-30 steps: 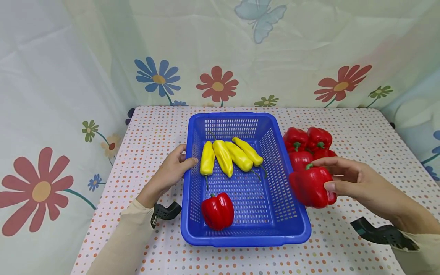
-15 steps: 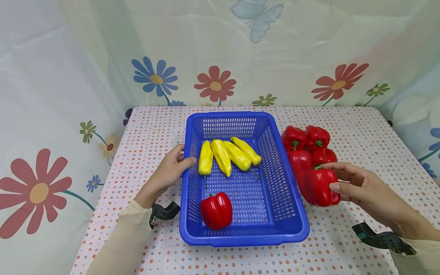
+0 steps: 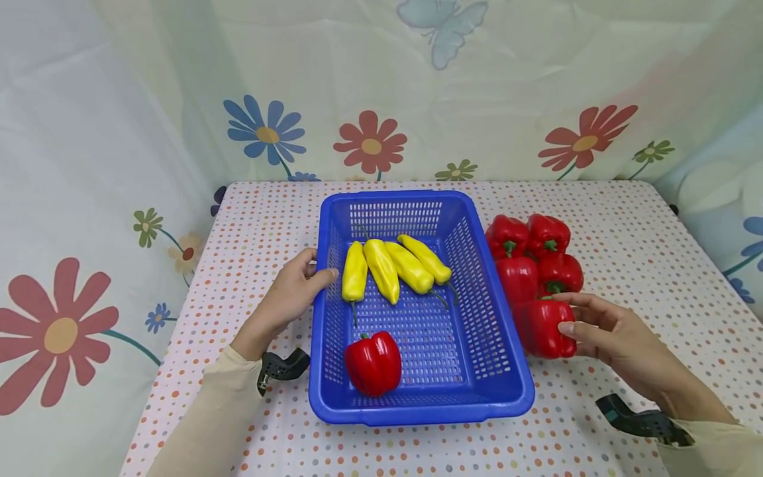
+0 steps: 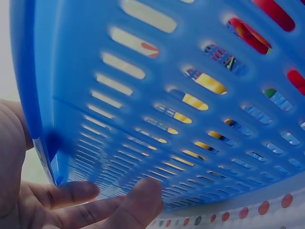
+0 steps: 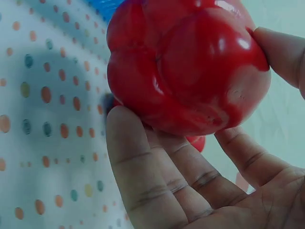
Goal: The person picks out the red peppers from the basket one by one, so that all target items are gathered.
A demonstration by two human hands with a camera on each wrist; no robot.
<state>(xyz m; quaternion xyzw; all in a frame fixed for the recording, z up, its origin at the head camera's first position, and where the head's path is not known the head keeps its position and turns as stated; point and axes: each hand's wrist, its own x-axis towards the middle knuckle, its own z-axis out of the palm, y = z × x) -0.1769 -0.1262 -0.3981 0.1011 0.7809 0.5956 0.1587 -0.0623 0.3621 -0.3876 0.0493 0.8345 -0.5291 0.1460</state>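
A blue plastic basket (image 3: 420, 415) stands on the table with several yellow peppers (image 3: 381, 271) and one red bell pepper (image 3: 373, 364) inside. My left hand (image 3: 291, 291) holds the basket's left rim, thumb over the edge, and fingers (image 4: 81, 212) show against the outer wall in the left wrist view. Just right of the basket, my right hand (image 3: 620, 338) grips another red bell pepper (image 3: 544, 329) between thumb and fingers. The right wrist view shows that bell pepper (image 5: 190, 71) from below, with fingers (image 5: 143, 167) under it.
Several more red bell peppers (image 3: 517, 275) sit in a cluster along the basket's right side, behind the held one. A dotted cloth covers the table (image 3: 620, 218). Flower-printed curtains (image 3: 477, 126) hang at the back and sides.
My right hand has moved slightly right, then lowered the bell pepper beside the cluster, away from the basket rim. My left hand stays on the basket. The view has shifted slightly.
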